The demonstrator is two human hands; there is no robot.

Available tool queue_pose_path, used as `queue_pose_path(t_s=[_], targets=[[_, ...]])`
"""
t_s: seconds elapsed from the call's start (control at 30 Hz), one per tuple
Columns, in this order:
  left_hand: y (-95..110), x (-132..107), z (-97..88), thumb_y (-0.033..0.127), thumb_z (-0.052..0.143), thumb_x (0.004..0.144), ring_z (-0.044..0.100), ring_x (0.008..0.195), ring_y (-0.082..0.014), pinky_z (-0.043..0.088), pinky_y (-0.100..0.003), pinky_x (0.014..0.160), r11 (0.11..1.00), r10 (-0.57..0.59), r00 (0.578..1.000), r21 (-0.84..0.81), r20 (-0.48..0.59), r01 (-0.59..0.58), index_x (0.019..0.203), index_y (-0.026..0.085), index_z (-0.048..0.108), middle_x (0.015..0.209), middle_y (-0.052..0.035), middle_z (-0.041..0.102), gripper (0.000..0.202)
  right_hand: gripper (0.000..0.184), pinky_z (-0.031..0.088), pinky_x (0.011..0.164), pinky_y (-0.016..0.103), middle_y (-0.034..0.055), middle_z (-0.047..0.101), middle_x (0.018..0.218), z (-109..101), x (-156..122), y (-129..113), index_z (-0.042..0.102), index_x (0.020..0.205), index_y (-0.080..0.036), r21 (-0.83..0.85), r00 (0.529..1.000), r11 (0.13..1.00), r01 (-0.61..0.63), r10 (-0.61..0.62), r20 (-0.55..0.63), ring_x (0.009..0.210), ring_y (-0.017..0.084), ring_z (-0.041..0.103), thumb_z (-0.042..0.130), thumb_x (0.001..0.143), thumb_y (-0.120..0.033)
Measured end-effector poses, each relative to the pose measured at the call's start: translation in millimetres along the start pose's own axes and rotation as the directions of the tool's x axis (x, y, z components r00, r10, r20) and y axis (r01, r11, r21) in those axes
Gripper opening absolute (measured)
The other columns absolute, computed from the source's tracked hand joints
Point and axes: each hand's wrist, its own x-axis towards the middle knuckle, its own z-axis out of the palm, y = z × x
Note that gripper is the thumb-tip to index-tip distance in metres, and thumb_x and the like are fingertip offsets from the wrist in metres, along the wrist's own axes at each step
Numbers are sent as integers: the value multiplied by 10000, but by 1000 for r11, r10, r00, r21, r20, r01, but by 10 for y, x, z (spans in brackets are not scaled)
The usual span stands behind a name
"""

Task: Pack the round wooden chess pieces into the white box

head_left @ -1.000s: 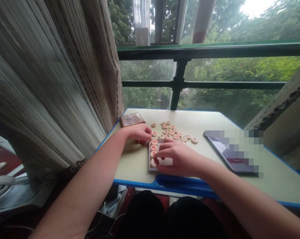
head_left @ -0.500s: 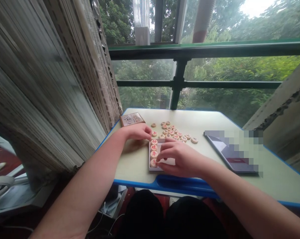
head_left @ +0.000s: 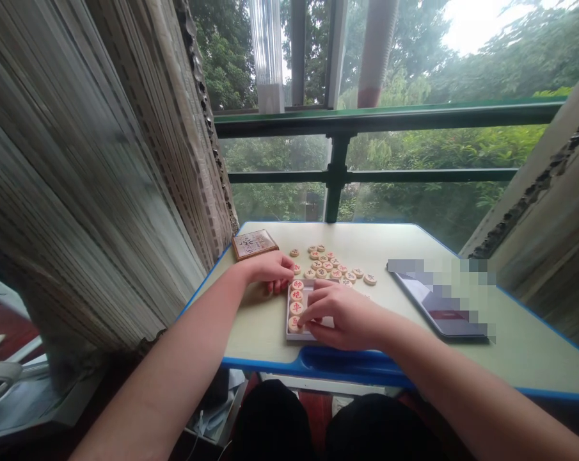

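Over the shallow white box (head_left: 287,320), my right hand (head_left: 340,314) is palm down with its fingers bent and apart. One fingertip touches the nearest xiangqi piece (head_left: 295,323) in the box. Round wooden pieces with red characters stand in a column along the box's left wall, including one marked 帅 (head_left: 297,285). At the box's far left corner is my left hand (head_left: 276,270), its fingers curled with the tips against the corner. A loose red piece (head_left: 296,269) lies just beyond those fingertips. My right hand hides much of the box's inside.
Loose xiangqi pieces (head_left: 328,266) are scattered behind the box. A flat decorated case (head_left: 255,244) sits at the table's far left, and a tablet (head_left: 437,301), partly blurred out, on the right. Curtains (head_left: 126,160) hang left; a railing (head_left: 389,120) runs behind.
The view has shifted, so the table sits slightly lower in the picture. My right fingertip stays at the nearest piece, and my left hand remains by the box's far corner. The pieces keep their places.
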Motion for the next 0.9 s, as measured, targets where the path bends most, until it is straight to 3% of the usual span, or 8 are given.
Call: queue_pose_path(t_s=[0.3, 0.43, 0.57, 0.67, 0.77, 0.9], targets=[[-37, -5, -14, 231, 556, 645, 532, 451, -119, 395, -209, 407, 999, 23, 1000, -31, -13, -24, 650, 164, 524, 515, 9, 558, 74, 202, 408, 734, 288, 13, 613, 653, 3, -2, 8, 678, 861, -190, -3, 998, 999, 41, -41, -57, 622, 124, 483, 520, 751, -128], [-31, 10, -7, 224, 573, 623, 522, 436, -112, 379, -202, 396, 999, 3, 1000, -44, -30, -5, 629, 153, 541, 506, 4, 562, 79, 173, 407, 687, 293, 23, 607, 622, 12, -14, 114, 656, 828, -173, -78, 984, 997, 0, -14, -175, 582, 126, 473, 493, 781, -140], [-12, 52, 39, 208, 547, 613, 489, 406, -98, 320, -184, 361, 999, 28, 995, -33, -98, -32, 572, 143, 536, 447, 9, 524, 78, 164, 411, 671, 286, 28, 610, 624, -12, -62, 243, 655, 819, -172, -88, 926, 989, -116, 76, -369, 607, 132, 488, 495, 789, -156], [14, 73, 86, 206, 544, 608, 438, 372, -75, 290, -180, 350, 998, 60, 985, -2, -162, -61, 603, 131, 568, 453, 13, 526, 80, 158, 408, 658, 275, 35, 616, 645, -46, -98, 323, 663, 801, -166, -72, 873, 964, -255, 198, -445, 659, 143, 502, 506, 779, -157], [55, 62, 128, 265, 580, 617, 454, 388, -78, 310, -186, 367, 998, 69, 983, 10, -169, -69, 646, 128, 586, 485, 9, 546, 141, 152, 405, 664, 267, 36, 622, 680, -48, -109, 380, 674, 793, -172, -64, 877, 941, -332, 284, -387, 689, 143, 509, 528, 760, -146], [84, 38, 149, 330, 603, 623, 500, 426, -101, 317, -189, 379, 999, 50, 987, 15, -151, -48, 647, 134, 569, 486, 5, 546, 200, 164, 400, 692, 272, 39, 613, 704, 2, -93, 407, 699, 805, -192, -115, 932, 948, -296, 261, -251, 704, 145, 505, 554, 742, -147]])
